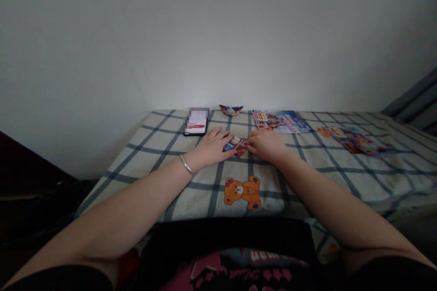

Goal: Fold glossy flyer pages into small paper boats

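A small folded piece of colourful printed paper point(235, 145) lies on the checked cloth between my two hands. My left hand point(213, 145), with a silver bangle at the wrist, rests palm down over the paper's left side, its fingers stretched out and somewhat spread. From the right, my right hand point(266, 144) pinches the paper's right edge between thumb and bent fingers. Beyond them, near the wall, stands a small boat-like shape of folded printed paper point(231, 110). A smartphone point(197, 122) with its screen lit lies just past my left fingers.
Two flat printed leaflets lie to the right: one leaflet point(282, 122) near the wall, another leaflet point(358, 140) farther right. The checked cloth point(143, 159) has a printed teddy bear point(242, 192) near its front. A pale wall point(218, 36) closes off the back.
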A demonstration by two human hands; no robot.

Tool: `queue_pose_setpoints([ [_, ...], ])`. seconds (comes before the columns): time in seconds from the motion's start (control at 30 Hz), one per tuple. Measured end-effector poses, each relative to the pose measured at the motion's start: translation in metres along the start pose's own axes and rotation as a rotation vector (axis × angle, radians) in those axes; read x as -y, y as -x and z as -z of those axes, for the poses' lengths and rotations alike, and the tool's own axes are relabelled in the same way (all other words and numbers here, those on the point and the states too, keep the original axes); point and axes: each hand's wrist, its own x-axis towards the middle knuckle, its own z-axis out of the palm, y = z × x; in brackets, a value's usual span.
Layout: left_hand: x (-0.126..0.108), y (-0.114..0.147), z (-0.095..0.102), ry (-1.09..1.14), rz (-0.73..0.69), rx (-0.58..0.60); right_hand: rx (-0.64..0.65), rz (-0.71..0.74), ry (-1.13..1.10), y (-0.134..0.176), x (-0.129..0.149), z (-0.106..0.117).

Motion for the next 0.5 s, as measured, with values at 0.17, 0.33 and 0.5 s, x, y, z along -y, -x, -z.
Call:
queue_pose_setpoints([
  [0.17,0.000,0.006,0.011,-0.072,-0.016,-0.117,0.029,-0.032,0.009,0.000,0.002,0.002],
  [0.33,-0.002,0.008,0.021,-0.154,-0.125,-0.119,0.038,-0.055,0.007,0.001,0.004,0.002],
  [0.5,0.000,0.006,0.029,-0.198,-0.203,-0.043,0.028,-0.053,0.002,0.002,0.004,0.002],
])
